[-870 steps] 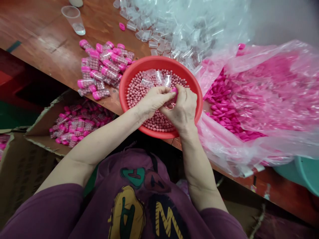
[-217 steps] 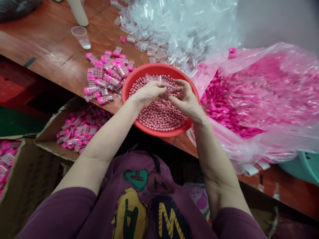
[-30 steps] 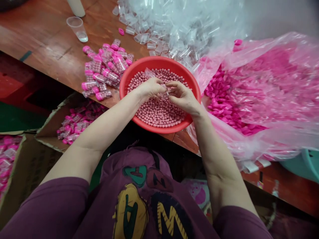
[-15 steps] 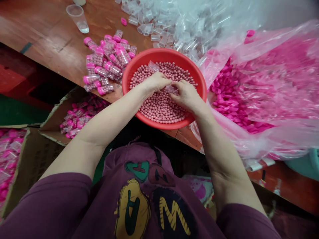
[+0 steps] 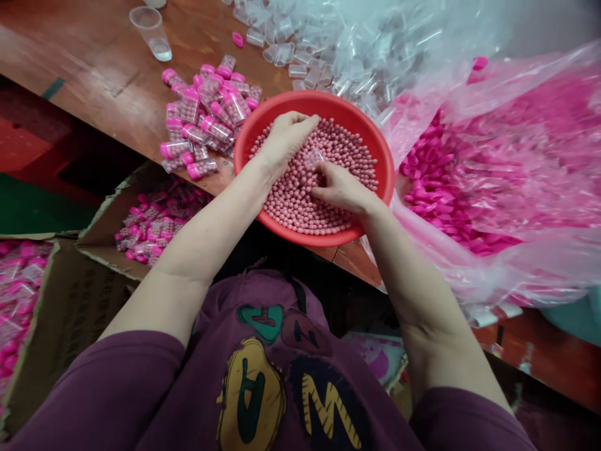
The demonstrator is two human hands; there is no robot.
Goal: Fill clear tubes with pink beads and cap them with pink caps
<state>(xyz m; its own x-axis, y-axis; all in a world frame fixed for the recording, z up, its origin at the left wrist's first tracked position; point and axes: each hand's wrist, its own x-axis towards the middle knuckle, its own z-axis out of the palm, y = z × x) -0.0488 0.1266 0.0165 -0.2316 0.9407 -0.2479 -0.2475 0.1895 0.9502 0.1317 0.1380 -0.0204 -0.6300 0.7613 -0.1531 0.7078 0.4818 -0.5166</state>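
Observation:
A red plastic basin [image 5: 322, 238] holds many small round pink beads [image 5: 300, 210]. My left hand [image 5: 288, 138] is over its far left part, fingers closed together; whatever they hold is hidden beneath them. Near the middle, my right hand [image 5: 342, 186] has its thumb and index finger apart, with beads showing between them. Beyond the right index fingertip, a small clear plastic bottle [image 5: 315, 156] lies among the beads, close to or touching it. I cannot make out how full this bottle is.
Left of the basin lies a pile of bead-filled bottles with pink caps [image 5: 211, 116]. Clear empty bottles [image 5: 323, 47] are heaped behind. A plastic bag of pink caps [image 5: 436, 181] lies right. Cardboard boxes [image 5: 70, 319] with filled bottles stand lower left. A clear cup [image 5: 153, 34] stands far left.
My hands have moved apart. The left went up and away, over where a clear bottle lay; the right drew slightly back toward me. The view has shifted slightly.

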